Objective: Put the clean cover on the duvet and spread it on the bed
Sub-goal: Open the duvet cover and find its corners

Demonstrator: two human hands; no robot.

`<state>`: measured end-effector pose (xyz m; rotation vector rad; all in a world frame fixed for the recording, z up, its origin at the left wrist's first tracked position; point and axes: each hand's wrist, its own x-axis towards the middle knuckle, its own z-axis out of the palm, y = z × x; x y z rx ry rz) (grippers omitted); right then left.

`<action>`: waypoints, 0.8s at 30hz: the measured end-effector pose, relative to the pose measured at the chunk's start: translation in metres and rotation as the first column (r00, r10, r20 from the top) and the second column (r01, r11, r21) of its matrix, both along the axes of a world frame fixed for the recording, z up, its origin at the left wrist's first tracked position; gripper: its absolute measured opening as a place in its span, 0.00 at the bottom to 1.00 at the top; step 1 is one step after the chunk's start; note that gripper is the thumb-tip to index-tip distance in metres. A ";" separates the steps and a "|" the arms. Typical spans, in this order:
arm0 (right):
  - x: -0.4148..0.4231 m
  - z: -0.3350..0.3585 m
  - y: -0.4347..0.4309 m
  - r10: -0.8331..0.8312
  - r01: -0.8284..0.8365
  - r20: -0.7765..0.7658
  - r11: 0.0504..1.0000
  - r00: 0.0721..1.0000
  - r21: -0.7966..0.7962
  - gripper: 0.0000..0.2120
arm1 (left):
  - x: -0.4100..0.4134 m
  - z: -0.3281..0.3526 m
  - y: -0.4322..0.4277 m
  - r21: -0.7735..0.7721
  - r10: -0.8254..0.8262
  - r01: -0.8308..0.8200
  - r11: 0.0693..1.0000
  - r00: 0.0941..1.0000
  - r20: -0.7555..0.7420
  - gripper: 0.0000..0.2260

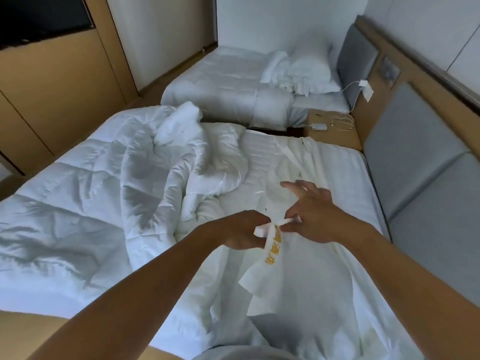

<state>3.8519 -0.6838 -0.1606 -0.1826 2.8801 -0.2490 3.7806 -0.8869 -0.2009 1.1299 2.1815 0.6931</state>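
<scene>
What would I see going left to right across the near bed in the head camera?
Crumpled duvet → left hand → yellow-lettered cover, pinched between both hands → right hand → grey padded headboard.

Far bed (pixel 220 81), pillows (pixel 309 71); charger (pixel 316 126) on nightstand (pixel 335 139)

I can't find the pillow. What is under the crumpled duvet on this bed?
Nothing shows: the duvet hides whatever lies beneath it. Beside it only the striped sheet and the cover, pinched by the left hand and right hand, are visible.
</scene>
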 end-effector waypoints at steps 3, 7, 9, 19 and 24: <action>-0.004 0.025 -0.025 0.036 -0.042 -0.155 0.999 0.987 -0.031 0.12 | -0.012 0.019 0.010 0.200 0.000 0.005 0.980 1.000 -0.027 0.13; -0.015 0.051 -0.033 -0.196 0.221 0.109 0.761 0.975 -0.610 0.15 | -0.031 0.042 0.007 0.372 -0.010 -0.040 0.927 0.991 0.130 0.14; -0.019 0.057 -0.033 -0.128 0.298 0.314 0.755 0.941 -0.585 0.25 | -0.045 0.055 -0.001 0.344 -0.007 -0.062 0.937 0.980 0.197 0.19; -0.048 0.060 -0.023 -0.070 0.451 0.531 0.628 0.844 -0.634 0.14 | -0.061 0.036 -0.011 0.163 -0.139 0.025 0.986 0.659 0.739 0.08; -0.039 0.030 -0.006 0.004 0.655 0.689 0.306 0.725 -0.691 0.16 | -0.068 0.053 0.005 0.267 0.129 -0.456 0.849 0.668 0.733 0.09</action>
